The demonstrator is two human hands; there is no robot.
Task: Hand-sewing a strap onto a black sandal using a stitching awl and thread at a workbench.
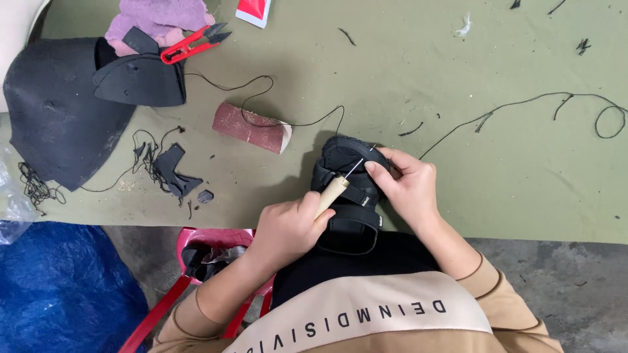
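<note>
A black strapped sandal [345, 225] rests against my lap at the near edge of the olive mat [510, 170]. My left hand [288, 229] grips a wooden-handled awl [332, 192], whose metal tip points at the sandal's upper front. On the sandal's right side, my right hand [409, 186] holds the toe end, fingers pinching near the awl tip. A black thread [523, 103] runs from the sandal across the mat to the right and ends in a loop.
A curled strip of red sandpaper [252, 127] lies just beyond the sandal. Black rubber sheets [59, 104], cut scraps [175, 171], red thread snips [193, 42] and a pink cloth [157, 19] sit at the left. A red stool [196, 261] and blue tarp [59, 287] are below.
</note>
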